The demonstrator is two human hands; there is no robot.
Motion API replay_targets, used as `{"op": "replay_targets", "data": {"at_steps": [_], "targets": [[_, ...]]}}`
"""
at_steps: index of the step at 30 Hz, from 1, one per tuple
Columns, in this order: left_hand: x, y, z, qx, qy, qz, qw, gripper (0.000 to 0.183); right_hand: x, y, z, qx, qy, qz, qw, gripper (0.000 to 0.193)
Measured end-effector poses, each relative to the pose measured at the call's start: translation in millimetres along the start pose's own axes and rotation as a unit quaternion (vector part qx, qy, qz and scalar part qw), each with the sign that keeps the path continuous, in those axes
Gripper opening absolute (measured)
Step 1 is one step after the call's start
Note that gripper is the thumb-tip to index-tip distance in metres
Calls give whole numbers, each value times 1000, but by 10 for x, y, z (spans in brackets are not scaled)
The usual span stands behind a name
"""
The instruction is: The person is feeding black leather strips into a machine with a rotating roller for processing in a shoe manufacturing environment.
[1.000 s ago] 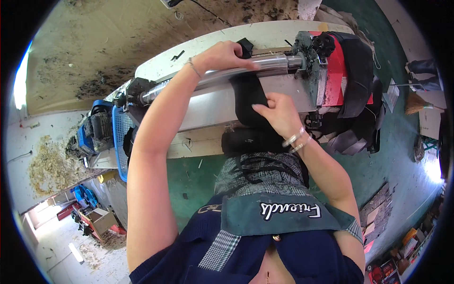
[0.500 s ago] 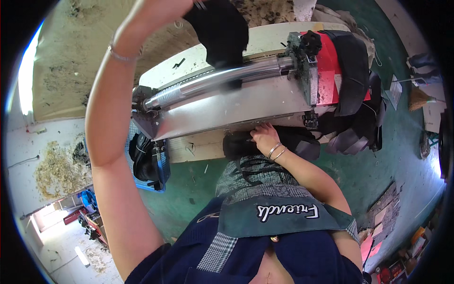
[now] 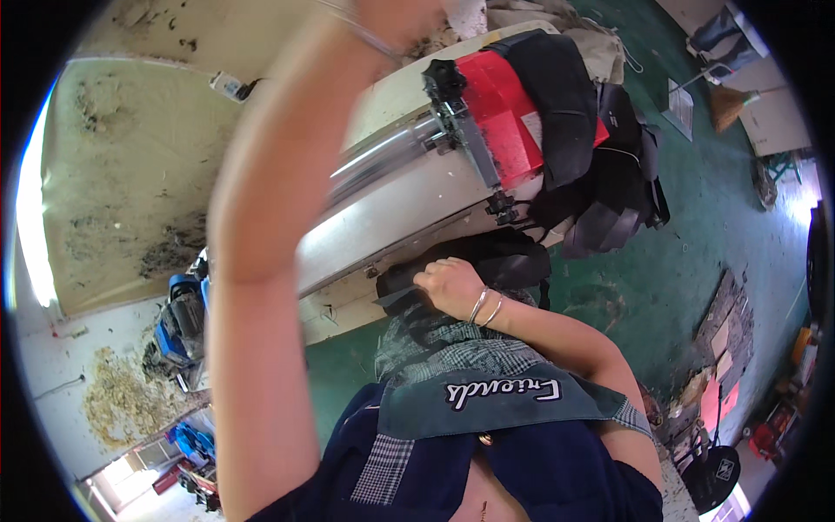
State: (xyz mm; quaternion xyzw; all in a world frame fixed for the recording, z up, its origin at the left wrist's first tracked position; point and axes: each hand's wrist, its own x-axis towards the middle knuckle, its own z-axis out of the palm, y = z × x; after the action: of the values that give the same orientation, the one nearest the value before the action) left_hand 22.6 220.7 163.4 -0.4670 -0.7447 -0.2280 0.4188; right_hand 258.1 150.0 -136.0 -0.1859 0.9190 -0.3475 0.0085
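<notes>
Smeared by motion, my left hand (image 3: 404, 19) reaches up past the far side of a roller machine, partly beyond the upper edge; its fingers cannot be made out. Beneath my left forearm lies the machine's shiny metal roller (image 3: 383, 157), with a smooth metal plate (image 3: 391, 204) in front of it. My right hand (image 3: 454, 287) is closed at my lap, fingers curled on a black flat piece of material (image 3: 400, 285). More black pieces (image 3: 487, 252) lie bunched beside that hand, below the machine's near edge.
Black pieces (image 3: 557, 100) drape over the machine's red end housing (image 3: 500, 113), and a dark pile (image 3: 613, 196) hangs to its right. A black knob (image 3: 445, 80) tops the housing. On the green floor, a broom (image 3: 729, 104) stands far right. Blue containers (image 3: 178, 326) sit at left.
My left hand has swung rightward across the machine, and the black piece it held is out of sight. My view has turned; the right hand now grips a black piece at my lap.
</notes>
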Motion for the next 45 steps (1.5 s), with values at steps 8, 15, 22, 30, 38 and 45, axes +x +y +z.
{"op": "replay_targets", "data": {"at_steps": [8, 15, 22, 30, 38, 45], "targets": [[-2106, 1587, 883, -316, -211, -54, 923, 38, -255, -10, -125, 15, 21, 0, 1000, 15], [-2212, 151, -232, -190, -129, -177, 957, 31, -226, -26, -698, 120, -4, 41, 992, 17], [-2746, -702, -515, -17, -487, -334, 807, 41, 248, -111, -643, 370, 93, 116, 917, 16], [-2909, -1055, -238, -118, -535, -278, 789, 55, 1284, 343, -150, 402, -23, 297, 866, 24], [-2605, -976, -818, -125, -454, -292, 833, 26, 461, 136, -408, 405, -209, 285, 843, 25], [-1916, -951, -1287, -154, -326, -215, 907, 16, 396, 519, 654, -108, -54, -20, 992, 24]]}}
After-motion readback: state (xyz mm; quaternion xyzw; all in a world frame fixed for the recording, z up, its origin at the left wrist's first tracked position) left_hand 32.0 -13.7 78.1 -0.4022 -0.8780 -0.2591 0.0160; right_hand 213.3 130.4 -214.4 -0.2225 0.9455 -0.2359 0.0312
